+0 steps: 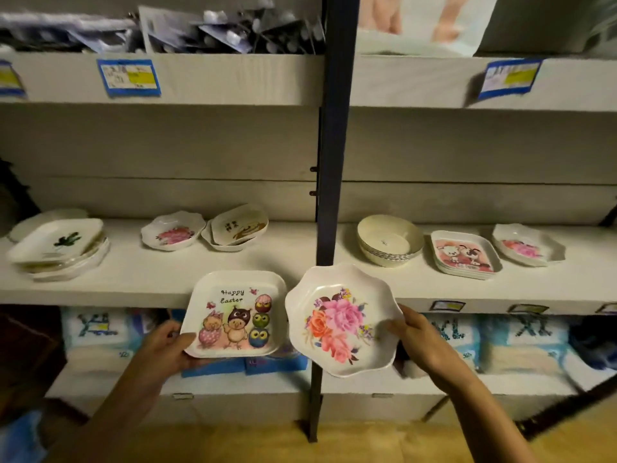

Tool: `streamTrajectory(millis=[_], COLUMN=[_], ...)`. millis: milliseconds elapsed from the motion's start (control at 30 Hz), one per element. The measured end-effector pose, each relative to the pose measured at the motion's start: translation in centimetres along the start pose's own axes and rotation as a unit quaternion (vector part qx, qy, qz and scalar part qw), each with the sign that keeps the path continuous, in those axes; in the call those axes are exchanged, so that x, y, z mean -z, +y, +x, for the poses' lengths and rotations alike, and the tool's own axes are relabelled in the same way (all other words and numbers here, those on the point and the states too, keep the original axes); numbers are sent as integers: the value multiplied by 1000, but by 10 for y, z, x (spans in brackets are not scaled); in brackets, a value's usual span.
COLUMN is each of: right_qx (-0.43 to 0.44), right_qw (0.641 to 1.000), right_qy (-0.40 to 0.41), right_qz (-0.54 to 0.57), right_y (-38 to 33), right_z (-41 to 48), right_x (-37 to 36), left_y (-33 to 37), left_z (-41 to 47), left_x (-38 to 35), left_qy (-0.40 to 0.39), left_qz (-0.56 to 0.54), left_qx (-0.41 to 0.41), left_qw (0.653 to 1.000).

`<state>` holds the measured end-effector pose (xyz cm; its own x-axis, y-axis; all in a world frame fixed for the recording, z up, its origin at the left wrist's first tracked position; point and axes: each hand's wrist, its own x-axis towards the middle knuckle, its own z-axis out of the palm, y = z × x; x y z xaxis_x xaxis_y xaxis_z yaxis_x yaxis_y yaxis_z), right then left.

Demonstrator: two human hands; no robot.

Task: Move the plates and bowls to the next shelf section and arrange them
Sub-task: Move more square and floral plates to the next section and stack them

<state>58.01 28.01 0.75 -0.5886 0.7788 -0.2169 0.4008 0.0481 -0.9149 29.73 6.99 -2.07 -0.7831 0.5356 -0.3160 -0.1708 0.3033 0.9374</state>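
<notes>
My left hand [167, 345] grips a square white "Happy Easter" plate [235, 315] by its left edge, in front of the shelf. My right hand [417, 339] holds a scalloped plate with pink flowers [340, 320] by its right rim. Both plates hang in the air before the dark upright post [329, 162]. On the left shelf section lie a stack of square plates with a cactus print [58, 248], a floral scalloped plate [172, 231] and oval dishes [238, 228]. The right section holds stacked cream bowls [389, 240], square cartoon plates [465, 255] and a floral plate [527, 248].
The white shelf board [140, 272] runs across both sections, split by the post. An upper shelf carries packaged goods [233, 31] and blue price labels [128, 76]. Below, packs of soft goods marked XL [521, 342] fill the lower shelf. The floor is yellowish.
</notes>
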Motion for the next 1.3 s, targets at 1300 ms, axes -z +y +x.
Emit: streamTrajectory(millis=[1300], right_qx=[-88], right_qw=[952], right_qy=[235], right_qz=[-174], right_y=[162], right_z=[166], right_x=[460], left_y=[58], left_z=[-65], left_x=[-458], left_qy=[-25], left_qz=[-26], left_qx=[3], left_qw=[999])
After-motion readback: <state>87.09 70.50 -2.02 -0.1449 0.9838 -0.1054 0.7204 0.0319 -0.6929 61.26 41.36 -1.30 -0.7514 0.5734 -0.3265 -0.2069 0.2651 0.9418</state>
